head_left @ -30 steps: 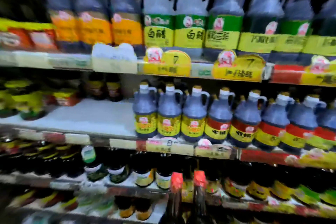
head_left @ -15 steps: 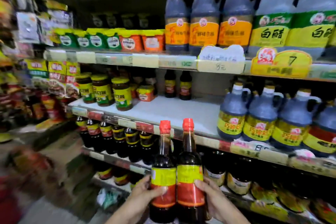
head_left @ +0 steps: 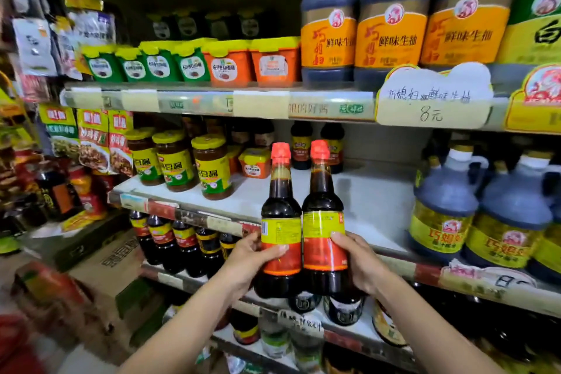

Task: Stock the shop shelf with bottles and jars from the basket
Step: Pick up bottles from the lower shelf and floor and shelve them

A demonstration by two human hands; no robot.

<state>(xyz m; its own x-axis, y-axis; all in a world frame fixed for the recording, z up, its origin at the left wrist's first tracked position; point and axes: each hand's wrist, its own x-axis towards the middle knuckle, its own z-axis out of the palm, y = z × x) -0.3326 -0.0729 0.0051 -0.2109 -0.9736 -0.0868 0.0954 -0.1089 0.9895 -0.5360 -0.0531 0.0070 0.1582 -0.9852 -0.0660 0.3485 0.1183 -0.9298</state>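
Two bare forearms rise from the bottom of the frame; left hand (head_left: 247, 258) and right hand (head_left: 356, 261) each grip a bottle, fingers curled.

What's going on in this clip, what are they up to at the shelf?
A person is stocking a shop shelf. The left hand holds one red-capped dark sauce bottle and the right hand holds a second one, side by side and upright, in front of the middle shelf. That shelf has a bare stretch between the yellow-lidded jars and the handled jugs. Neither bottle is set down yet.
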